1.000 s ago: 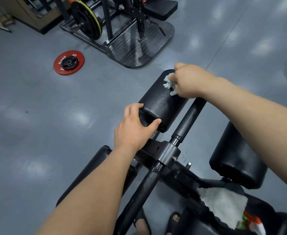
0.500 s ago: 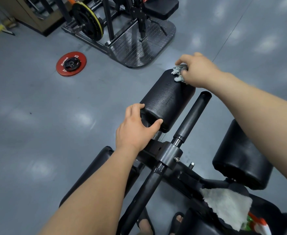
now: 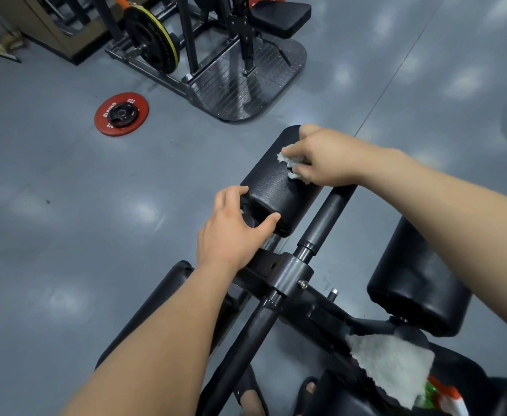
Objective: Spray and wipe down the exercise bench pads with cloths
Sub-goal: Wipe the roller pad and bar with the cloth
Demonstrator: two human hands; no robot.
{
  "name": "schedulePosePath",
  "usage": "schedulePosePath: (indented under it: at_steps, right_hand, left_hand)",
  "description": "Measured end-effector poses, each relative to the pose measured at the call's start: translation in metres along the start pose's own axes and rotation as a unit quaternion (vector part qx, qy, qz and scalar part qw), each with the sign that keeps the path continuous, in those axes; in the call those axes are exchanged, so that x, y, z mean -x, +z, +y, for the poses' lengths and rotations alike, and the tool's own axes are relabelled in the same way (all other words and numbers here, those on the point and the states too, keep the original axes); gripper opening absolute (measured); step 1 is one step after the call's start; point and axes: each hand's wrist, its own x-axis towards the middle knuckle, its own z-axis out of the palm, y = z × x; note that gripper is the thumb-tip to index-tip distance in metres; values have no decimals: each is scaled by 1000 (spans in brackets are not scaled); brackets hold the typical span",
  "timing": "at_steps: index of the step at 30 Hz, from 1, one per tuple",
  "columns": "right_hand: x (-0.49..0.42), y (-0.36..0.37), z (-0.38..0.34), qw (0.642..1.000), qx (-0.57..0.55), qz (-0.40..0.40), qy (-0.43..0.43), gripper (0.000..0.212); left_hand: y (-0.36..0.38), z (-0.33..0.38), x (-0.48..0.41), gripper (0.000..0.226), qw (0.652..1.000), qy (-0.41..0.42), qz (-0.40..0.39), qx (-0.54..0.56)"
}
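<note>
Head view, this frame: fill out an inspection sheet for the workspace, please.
Surface: grey gym floor, glossy with light reflections; no table.
Job's things: far roller pad with the small cloth bunched against its top; second cloth draped on the bench frame beside a partly hidden red, white and green bottle; right roller pad and lower-left pad not touched by either hand.
Clutter: red weight plate flat on the floor.
Grippers: left hand grips the far roller pad's near end; right hand pinches the small cloth.
Cables: nothing seen.
Surroundings: plate-loaded machine with a footplate beyond; sandalled feet at the bottom edge.
</note>
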Motion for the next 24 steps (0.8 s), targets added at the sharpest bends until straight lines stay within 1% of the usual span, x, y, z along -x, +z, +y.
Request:
schedulePosePath:
  at_steps: [2, 3, 4, 5, 6, 7, 9, 12, 16, 17, 19, 21, 22, 24]
  right_hand:
    - [-3, -5, 7, 999, -14, 28, 22, 28]
    - [-7, -7, 14, 997, -16, 60, 51, 27]
    - [-11, -10, 20, 993, -9, 82, 82, 20]
    - [-14, -10, 25, 991, 0, 88, 103, 12]
    - [-16, -11, 25, 991, 23, 77, 107, 11]
    - [-18, -10, 24, 993, 36, 59, 98, 14]
    - [-17, -8, 14, 995, 47, 26, 80, 11]
    - [-14, -6, -5, 998, 30, 0, 55, 22]
    - [-1, -1, -25, 999, 16, -26, -19, 23]
    - [-1, -2, -22, 999, 11, -19, -28, 26]
    - [-7, -8, -8, 1000, -2, 29, 12, 24]
    - [-13, -12, 12, 994, 9, 75, 82, 14]
    - [-16, -13, 17, 991, 16, 82, 104, 11]
    - [-19, -9, 17, 991, 25, 65, 118, 11]
  left_hand:
    - [0, 1, 0, 69, 1000, 0, -1, 3]
    - [0, 0, 0, 69, 1000, 0, -3, 4]
    - [0, 1, 0, 69, 1000, 0, -3, 5]
    - [0, 0, 1, 69, 1000, -1, -2, 6]
    - [0, 1, 1, 69, 1000, 0, -1, 6]
    - [-1, 1, 1, 68, 1000, 0, 0, 6]
    - [-1, 1, 1, 69, 1000, 1, 1, 5]
    - [0, 0, 1, 72, 1000, 2, 1, 2]
    - [-1, 1, 0, 91, 1000, -3, -14, -19]
    - [-1, 2, 0, 93, 1000, -4, -17, -22]
    - [-1, 3, 1, 92, 1000, -4, -17, -21]
    - [-2, 3, 1, 89, 1000, -5, -17, -13]
    - [-3, 3, 2, 88, 1000, -8, -19, -10]
    - [-3, 4, 1, 88, 1000, -11, -20, -10]
